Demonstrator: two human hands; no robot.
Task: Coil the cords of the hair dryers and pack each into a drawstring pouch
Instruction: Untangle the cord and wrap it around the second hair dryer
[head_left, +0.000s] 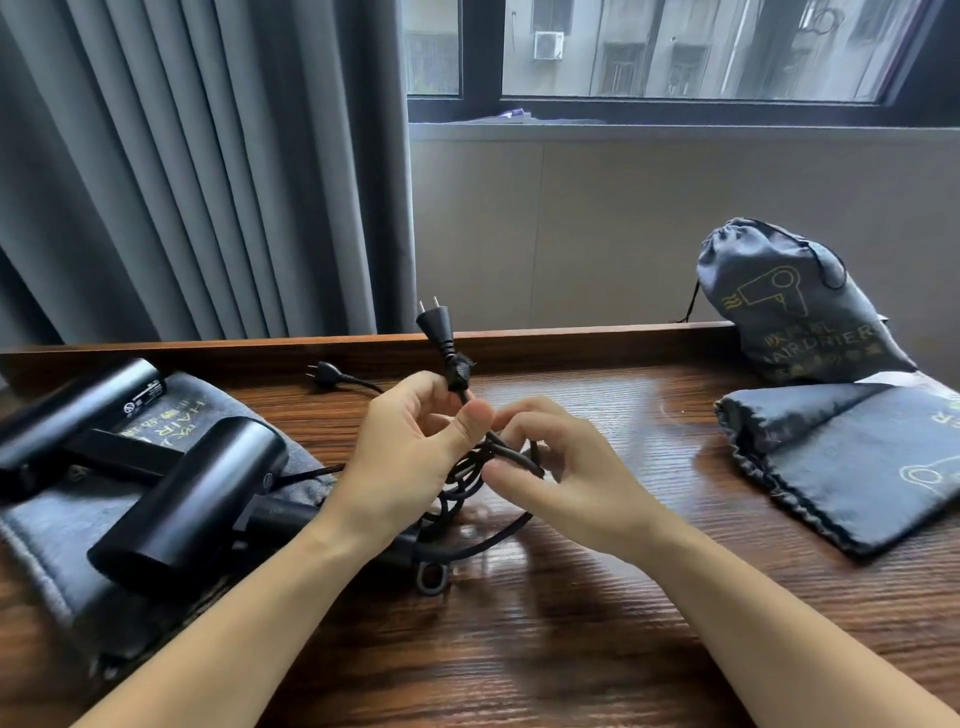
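Two black hair dryers lie at the left on a flat grey pouch (47, 530): the near dryer (192, 499) and the far dryer (78, 410). My left hand (405, 457) grips the near dryer's coiled black cord (462, 483) just below its plug (434, 325), which points up. My right hand (566, 478) pinches loops of the same cord. A second plug (324, 374) lies on the table behind.
A filled grey drawstring pouch (795, 306) stands at the back right against the wall. A flat empty pouch (852, 457) lies in front of it. The wooden table (545, 649) has a raised back edge. A grey curtain hangs at the left.
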